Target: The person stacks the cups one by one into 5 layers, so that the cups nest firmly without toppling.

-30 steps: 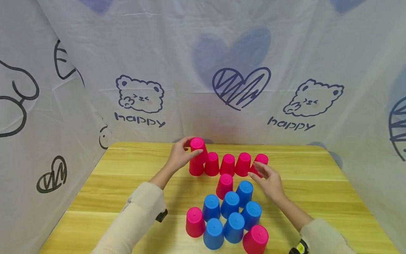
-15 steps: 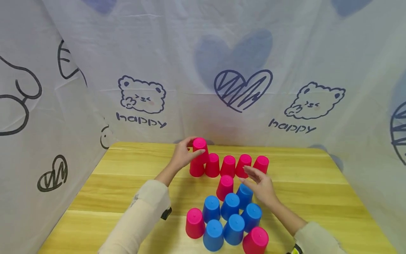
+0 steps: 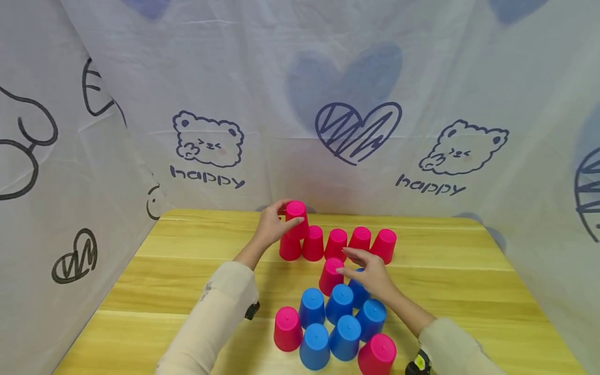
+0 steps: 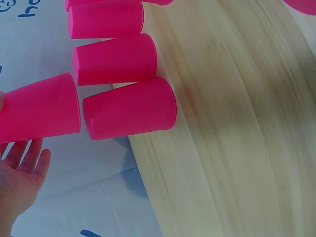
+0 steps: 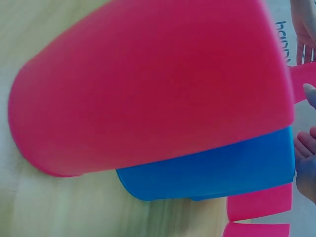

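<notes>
Left hand (image 3: 269, 228): thumb and fingers around an upside-down pink cup (image 3: 296, 219), gripping its sides.
Pink cup's place: just above the leftmost cup (image 3: 289, 251) of the five-cup pink back row (image 3: 313, 245).
Right hand (image 3: 373, 271): thumb and fingers spread apart beside the lone pink cup (image 3: 330, 280); cannot tell whether they touch it.
Blue cups (image 3: 346, 338): six upside-down, clustered nearer the person.
Front pink cups (image 3: 288, 330): two, flanking that cluster.
Table (image 3: 187, 271): wood-grain.
</notes>
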Motion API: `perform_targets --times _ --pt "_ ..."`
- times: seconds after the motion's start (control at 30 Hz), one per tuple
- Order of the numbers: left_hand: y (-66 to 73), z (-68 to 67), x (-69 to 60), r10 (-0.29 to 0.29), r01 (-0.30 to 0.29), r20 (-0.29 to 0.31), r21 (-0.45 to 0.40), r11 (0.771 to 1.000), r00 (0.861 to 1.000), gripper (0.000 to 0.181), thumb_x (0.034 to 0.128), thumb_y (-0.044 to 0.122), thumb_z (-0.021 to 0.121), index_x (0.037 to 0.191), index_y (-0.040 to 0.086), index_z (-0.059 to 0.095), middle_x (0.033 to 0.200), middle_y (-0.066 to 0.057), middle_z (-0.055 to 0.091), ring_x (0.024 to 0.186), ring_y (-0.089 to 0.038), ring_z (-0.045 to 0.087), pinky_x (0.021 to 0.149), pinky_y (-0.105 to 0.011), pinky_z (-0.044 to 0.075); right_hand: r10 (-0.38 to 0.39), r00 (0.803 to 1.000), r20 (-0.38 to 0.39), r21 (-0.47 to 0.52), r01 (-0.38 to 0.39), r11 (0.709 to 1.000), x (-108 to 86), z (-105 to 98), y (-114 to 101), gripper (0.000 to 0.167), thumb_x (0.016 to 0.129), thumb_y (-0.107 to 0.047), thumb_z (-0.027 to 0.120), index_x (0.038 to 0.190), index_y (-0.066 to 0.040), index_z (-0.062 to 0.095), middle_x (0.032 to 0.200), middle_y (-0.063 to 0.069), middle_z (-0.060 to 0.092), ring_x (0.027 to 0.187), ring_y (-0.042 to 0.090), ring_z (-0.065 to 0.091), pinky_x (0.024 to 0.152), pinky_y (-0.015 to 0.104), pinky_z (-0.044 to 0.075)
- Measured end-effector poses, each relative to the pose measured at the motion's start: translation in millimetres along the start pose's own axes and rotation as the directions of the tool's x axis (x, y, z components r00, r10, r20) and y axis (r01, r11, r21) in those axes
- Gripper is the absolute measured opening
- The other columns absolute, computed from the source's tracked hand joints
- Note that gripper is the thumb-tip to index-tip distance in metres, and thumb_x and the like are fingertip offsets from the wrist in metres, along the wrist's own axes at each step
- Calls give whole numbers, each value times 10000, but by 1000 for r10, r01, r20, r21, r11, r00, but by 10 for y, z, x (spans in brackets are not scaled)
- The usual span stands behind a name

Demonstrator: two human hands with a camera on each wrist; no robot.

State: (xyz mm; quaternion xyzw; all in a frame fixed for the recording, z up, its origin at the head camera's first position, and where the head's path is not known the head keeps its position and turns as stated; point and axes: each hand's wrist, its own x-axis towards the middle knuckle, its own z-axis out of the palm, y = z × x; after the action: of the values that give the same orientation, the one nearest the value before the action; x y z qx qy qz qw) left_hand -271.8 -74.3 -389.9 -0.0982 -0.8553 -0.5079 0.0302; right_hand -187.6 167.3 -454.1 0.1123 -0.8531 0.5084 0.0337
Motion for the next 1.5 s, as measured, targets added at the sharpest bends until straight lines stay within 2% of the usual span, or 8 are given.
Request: perform_targets --times 0.27,0.47,0.7,1.03,1.5 --pt "-21 47 32 -19 19 -3 -17 1000 1000 539 820 189 704 1293 49 487 1228 -139 570 1124 -292 534 888 -390 524 -22 996 86 -109 32 994 75 12 -2 576 770 -185 749 1267 13 536 1239 192 592 1146 375 555 913 477 491" --pt "-31 75 52 -19 19 -11 -12 1000 1000 538 821 192 703 1291 46 486 1223 -139 571 1120 -291 536 888 -388 523 -1 990 140 -186 28 982 92 -8 -30 600 759 -188 758 1273 21 528 1236 196 588 1133 378 555 890 467 510" --pt "-21 100 71 -23 23 -14 -14 1000 1000 535 828 193 697 1294 43 484 1218 -141 573 1116 -289 539 893 -380 521 44 986 163 -257 0 967 117 -10 -56 585 749 -191 768 1254 9 551 1206 180 609 1107 361 574 838 419 545" --pt "9 134 65 -51 51 -10 2 999 999 528 826 191 699 1290 56 487 1222 -135 567 1131 -289 530 893 -384 522 80 984 157 -263 -36 964 133 40 -70 564 751 -157 765 1252 -4 557 1196 157 613 1111 335 562 825 415 549" --pt "12 163 64 -45 45 -17 8 999 999 527 836 182 686 1298 36 480 1220 -158 574 1122 -304 539 888 -389 523 83 987 137 -273 -43 961 107 54 -89 510 754 -125 758 1220 -13 584 1166 146 626 1097 325 565 820 414 550"
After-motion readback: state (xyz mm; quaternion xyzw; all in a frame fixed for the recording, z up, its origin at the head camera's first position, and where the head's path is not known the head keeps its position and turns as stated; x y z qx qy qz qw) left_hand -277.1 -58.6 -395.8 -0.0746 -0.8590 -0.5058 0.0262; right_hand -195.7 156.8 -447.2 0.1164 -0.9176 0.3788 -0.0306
